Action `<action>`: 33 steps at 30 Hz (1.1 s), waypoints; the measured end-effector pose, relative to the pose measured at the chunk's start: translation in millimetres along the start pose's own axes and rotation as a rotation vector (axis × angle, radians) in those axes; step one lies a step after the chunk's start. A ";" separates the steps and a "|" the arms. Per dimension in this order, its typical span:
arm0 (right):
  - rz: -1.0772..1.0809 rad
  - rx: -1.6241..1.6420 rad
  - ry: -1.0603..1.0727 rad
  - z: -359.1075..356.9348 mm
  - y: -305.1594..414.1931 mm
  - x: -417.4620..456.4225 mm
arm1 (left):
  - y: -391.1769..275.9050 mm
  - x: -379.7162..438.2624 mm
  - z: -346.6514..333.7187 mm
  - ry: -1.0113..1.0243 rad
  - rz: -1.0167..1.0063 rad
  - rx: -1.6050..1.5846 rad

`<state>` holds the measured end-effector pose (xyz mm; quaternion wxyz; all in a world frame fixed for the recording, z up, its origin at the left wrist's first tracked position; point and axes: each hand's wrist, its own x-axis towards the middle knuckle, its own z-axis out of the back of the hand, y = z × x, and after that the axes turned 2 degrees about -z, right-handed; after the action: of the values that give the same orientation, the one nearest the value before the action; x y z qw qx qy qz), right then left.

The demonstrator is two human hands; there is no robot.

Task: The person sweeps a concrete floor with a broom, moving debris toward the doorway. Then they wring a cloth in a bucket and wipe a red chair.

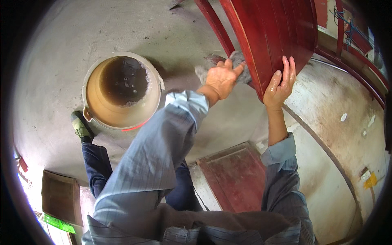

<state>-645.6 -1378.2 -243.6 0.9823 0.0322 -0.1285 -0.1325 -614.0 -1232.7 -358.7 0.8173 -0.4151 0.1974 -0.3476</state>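
My left hand holds a wet grey cloth against a red wooden leg or rail, beside the edge of a red-painted wooden furniture panel. The index finger is stretched out along the cloth. Part of the cloth and rail is hidden behind the hand and the panel. My right hand lies against the near end of the panel, thumb and fingers spread and glistening wet. To the left on the floor stands a plastic bucket of murky brown water with suds along its edge.
A concrete floor surrounds the bucket. A red wooden board lies low near my legs. On the right is a stained wall with a socket. A wooden box or drawer stands lower left. My shoe is near the bucket.
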 end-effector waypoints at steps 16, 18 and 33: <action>-0.614 0.829 -0.088 68.8 84.9 -139.3 | -62.6 -156.2 100.3 0.077 0.904 -1.283; -0.934 1.351 0.109 69.5 117.8 -202.7 | -79.8 -159.1 95.9 0.255 0.825 -1.161; -1.172 1.614 -0.509 28.0 -73.2 -242.9 | -117.9 115.4 75.7 -0.163 -0.455 0.526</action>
<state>-897.7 -1384.3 -283.0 0.3926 0.7112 -0.3477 -0.4681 -536.9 -1325.0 -222.7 0.8108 -0.2500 -0.0623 -0.5255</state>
